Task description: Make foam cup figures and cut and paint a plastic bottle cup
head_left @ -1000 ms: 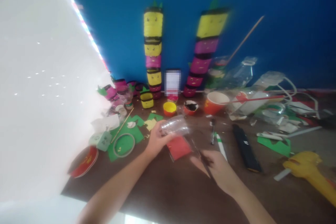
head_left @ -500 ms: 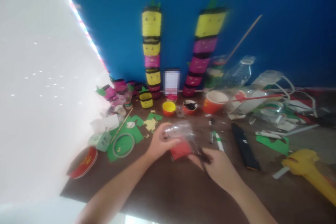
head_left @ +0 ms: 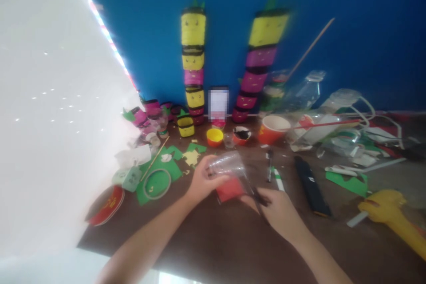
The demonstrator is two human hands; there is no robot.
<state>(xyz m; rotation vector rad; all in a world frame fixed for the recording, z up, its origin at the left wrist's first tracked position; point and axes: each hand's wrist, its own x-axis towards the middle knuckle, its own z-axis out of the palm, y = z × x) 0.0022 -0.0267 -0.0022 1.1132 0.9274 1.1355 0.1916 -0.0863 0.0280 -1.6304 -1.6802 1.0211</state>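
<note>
My left hand (head_left: 206, 179) is closed around a clear plastic bottle piece (head_left: 226, 164) with a red label (head_left: 230, 187), near the middle of the table. My right hand (head_left: 273, 206) grips dark-handled scissors (head_left: 261, 199) at the right side of the piece. Blur hides exactly where the blades lie, though they reach toward its edge. Just beyond my hands stand a small yellow-lined cup (head_left: 214, 136) and a cup with black contents (head_left: 241, 135).
Green paper with a tape ring (head_left: 157, 184) lies left, beside a red lid (head_left: 106, 206). To the right are a marker (head_left: 278, 179), a black case (head_left: 312, 186), a yellow glue gun (head_left: 382, 205), an orange cup (head_left: 273, 129) and clear bottles (head_left: 308, 88). Two decorated towers (head_left: 193, 60) stand behind.
The whole view has shifted very slightly. Both hands keep their holds on the plastic piece and the scissors, with almost no visible movement.
</note>
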